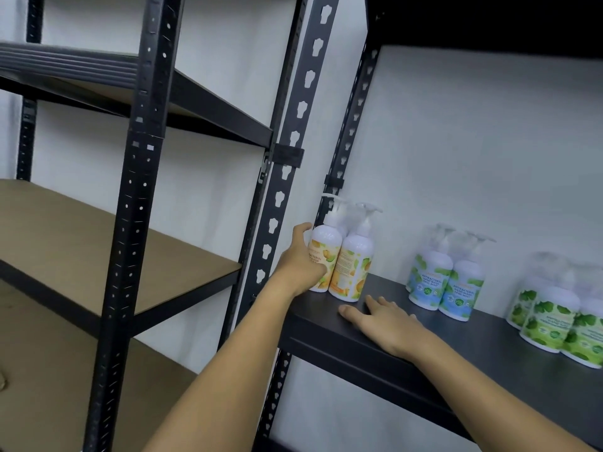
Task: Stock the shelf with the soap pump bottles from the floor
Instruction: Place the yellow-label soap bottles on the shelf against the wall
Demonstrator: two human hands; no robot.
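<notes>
On the black shelf [509, 350] stand pump bottles in groups. At its left end are orange-labelled soap bottles; my left hand [301, 259] grips the leftmost one [324, 252], and a second orange bottle [354, 265] stands touching it on the right. My right hand [385, 321] rests flat, fingers straight, on the shelf's front edge just in front of them. Further right stand blue-labelled bottles [445, 278] and, at the frame's edge, green-labelled bottles [554, 318]. All bottles are upright.
A black slotted upright [287, 151] stands just left of the gripped bottle. To the left is a second rack with brown board shelves [98, 243]. A white wall lies behind. A dark upper shelf [489, 17] hangs over the bottles.
</notes>
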